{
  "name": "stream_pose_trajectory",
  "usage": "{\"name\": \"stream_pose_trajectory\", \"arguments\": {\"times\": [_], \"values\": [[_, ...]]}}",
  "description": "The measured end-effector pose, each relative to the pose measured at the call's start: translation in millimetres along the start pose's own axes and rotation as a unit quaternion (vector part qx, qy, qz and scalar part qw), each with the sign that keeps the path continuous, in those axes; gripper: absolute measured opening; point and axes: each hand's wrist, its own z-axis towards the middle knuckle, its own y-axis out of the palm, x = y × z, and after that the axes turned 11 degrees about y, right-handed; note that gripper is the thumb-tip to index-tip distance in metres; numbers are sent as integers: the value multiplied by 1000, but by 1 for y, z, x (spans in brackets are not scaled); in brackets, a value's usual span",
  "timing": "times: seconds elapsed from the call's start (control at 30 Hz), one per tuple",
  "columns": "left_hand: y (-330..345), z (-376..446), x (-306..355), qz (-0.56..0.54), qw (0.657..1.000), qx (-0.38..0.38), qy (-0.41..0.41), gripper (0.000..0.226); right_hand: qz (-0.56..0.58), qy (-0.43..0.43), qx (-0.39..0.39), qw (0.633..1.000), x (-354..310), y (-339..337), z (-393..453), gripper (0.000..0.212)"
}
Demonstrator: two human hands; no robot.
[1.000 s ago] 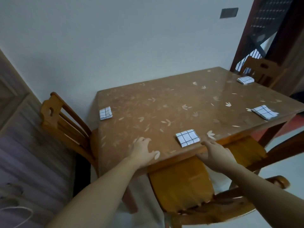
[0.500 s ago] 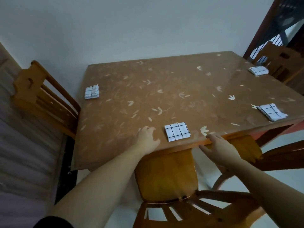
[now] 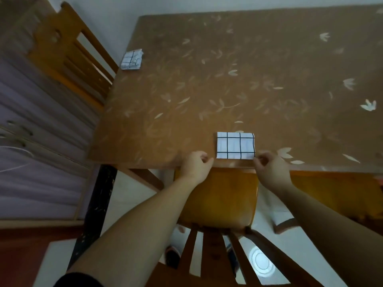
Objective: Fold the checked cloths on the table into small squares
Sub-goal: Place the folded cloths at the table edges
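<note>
Table [image 3: 269, 59]: your near edge runs just under both hands — broad bare top beyond.
Folded cloth [image 3: 235, 145]: lies flat beside that near edge, between your hands; long axis left to right, square to the edge.
Second cloth [image 3: 132, 59]: folded, at the far left edge.
Left hand [image 3: 196, 167]: fingers curled, gripping nothing, just beside the cloth's corner.
Right hand [image 3: 271, 169]: fingers curled at the other near corner — contact unclear.
Writing: none readable.

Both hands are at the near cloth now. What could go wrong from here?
The folded white checked cloth lies right at the brown leaf-patterned table's near edge; a pull by the left hand or right hand could drag it off. The far checked cloth looks rumpled and may need refolding.
</note>
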Motion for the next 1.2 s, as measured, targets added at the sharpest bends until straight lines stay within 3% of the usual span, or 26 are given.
{"name": "stream_pose_trajectory", "arguments": {"times": [0.27,1.2], "values": [[16,14,-3,-40,999,17,10,21,26,0,-2,1000,7,7,19,25],[-20,-2,-51,23,997,71,-33,3,53,-52,-54,996,-24,48,3,16]]}}
